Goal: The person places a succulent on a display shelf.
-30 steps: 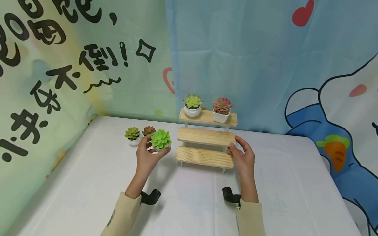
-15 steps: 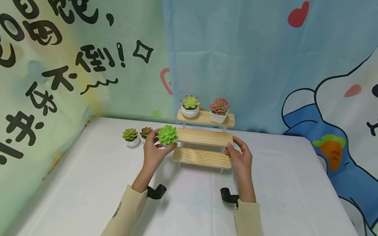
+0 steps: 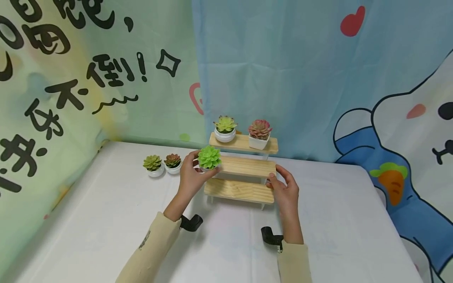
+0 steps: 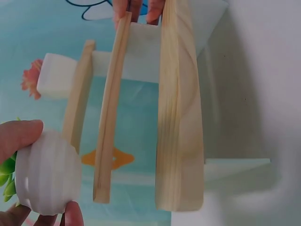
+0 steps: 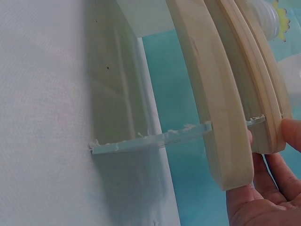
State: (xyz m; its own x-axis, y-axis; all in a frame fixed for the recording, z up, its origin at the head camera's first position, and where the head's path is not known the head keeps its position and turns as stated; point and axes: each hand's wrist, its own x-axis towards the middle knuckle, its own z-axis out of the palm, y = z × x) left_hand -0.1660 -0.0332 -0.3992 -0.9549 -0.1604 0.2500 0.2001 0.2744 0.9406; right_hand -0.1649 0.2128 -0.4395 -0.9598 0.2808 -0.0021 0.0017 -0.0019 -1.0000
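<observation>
One green succulent [image 3: 209, 157], upright — near a wooden stand [image 3: 245, 167] lengthwise left-to-right

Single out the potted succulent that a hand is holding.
The bright green succulent, held by the left hand. The others are set down: yellow-green one and pink one on the top shelf, olive one and brown one on the table.

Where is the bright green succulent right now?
In the head view, the bright green succulent is in the left hand, by the left end of the middle shelf, right of the reddish-brown succulent on the white table.
</observation>
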